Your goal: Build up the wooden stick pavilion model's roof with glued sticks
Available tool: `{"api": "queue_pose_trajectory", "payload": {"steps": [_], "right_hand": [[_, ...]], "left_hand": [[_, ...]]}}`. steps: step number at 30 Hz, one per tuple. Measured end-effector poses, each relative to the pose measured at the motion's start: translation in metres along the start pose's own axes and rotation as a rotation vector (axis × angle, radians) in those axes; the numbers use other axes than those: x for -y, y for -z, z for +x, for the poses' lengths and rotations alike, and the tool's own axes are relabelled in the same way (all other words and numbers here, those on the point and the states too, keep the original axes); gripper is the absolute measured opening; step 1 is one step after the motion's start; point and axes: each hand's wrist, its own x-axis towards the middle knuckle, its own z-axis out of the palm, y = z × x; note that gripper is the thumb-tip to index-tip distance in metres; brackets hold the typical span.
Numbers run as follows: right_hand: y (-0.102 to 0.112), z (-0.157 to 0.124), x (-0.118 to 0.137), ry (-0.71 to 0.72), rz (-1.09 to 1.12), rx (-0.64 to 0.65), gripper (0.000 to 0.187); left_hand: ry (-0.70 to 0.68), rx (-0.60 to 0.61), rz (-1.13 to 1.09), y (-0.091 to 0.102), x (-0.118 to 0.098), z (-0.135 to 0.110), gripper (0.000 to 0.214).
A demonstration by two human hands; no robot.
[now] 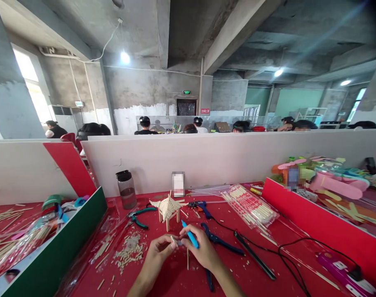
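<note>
My left hand [157, 255] pinches a small pale wooden piece [174, 240] between thumb and fingers; much of it is hidden. Close by, my right hand [204, 248] is closed around a bright blue pen [190, 235], its end pointing up and left. The two hands almost meet over the red table. A thin wooden stick [188, 260] lies between them. Just beyond my hands stands a small pavilion-like model [168, 208] made of wooden sticks, with a peaked roof on short legs.
Green-handled pliers [141, 218] and a water bottle [126, 194] are at left, near cut stick bits [129, 251]. To the right are a blue glue gun [203, 207], a dark-blue cutter [222, 241], bundled sticks [251, 206] and a black cable [287, 247]. Partitions [188, 154] border the table.
</note>
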Motion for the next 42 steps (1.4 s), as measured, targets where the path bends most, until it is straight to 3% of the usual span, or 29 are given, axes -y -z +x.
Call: {"api": "queue_pose_trajectory", "payload": {"steps": [7, 19, 42], "right_hand": [[0.012, 0.001, -0.009, -0.127, 0.333, -0.1, 0.052], [0.007, 0.005, -0.023, -0.146, 0.398, -0.193, 0.047], [0.003, -0.003, -0.017, -0.138, 0.473, 0.03, 0.035]], "left_hand": [[-0.03, -0.163, 0.005, 0.004, -0.001, 0.0, 0.031], [-0.07, -0.22, -0.037, 0.001, -0.003, 0.001, 0.034], [0.031, -0.156, -0.202, -0.004, 0.004, -0.003, 0.03]]}}
